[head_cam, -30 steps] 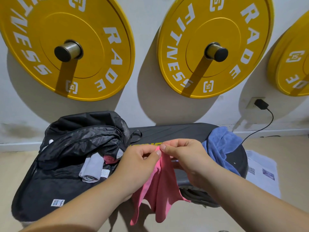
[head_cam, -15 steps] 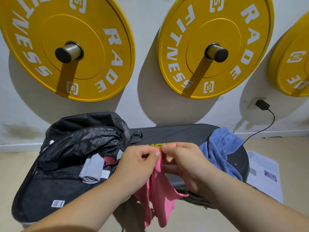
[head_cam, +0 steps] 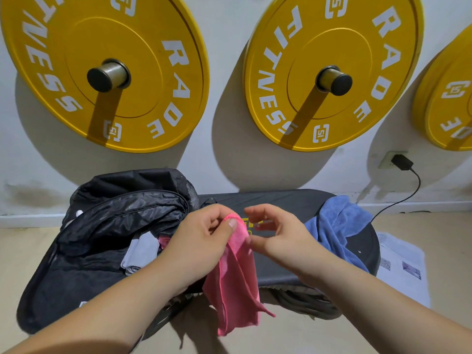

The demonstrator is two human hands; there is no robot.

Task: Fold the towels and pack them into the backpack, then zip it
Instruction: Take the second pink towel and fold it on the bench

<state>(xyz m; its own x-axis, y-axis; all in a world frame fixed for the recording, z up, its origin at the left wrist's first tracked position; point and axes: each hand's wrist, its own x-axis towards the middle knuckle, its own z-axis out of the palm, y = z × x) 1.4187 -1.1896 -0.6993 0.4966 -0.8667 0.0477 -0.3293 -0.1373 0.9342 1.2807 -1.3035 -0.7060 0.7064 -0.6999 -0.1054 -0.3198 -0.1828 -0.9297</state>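
Note:
A pink towel (head_cam: 236, 284) hangs down over the bench's front edge, and my left hand (head_cam: 201, 241) pinches its top between thumb and fingers. My right hand (head_cam: 278, 233) hovers just right of the towel with loosely spread fingers, holding nothing. The black backpack (head_cam: 84, 251) lies unzipped on the left end of the bench, with a folded grey towel (head_cam: 143, 251) and a bit of another pink cloth (head_cam: 163, 241) in its opening. A blue towel (head_cam: 337, 231) lies crumpled on the right end of the bench.
A black padded bench (head_cam: 281, 200) stands against a white wall. Yellow weight plates (head_cam: 107, 70) hang on pegs above it. A charger (head_cam: 401, 162) with a cable is plugged in at the right. A white printed sheet (head_cam: 403, 267) lies on the beige floor.
My right hand has let go of the pink towel's top and moved a little right. The left hand alone now holds the towel, which hangs narrower and longer.

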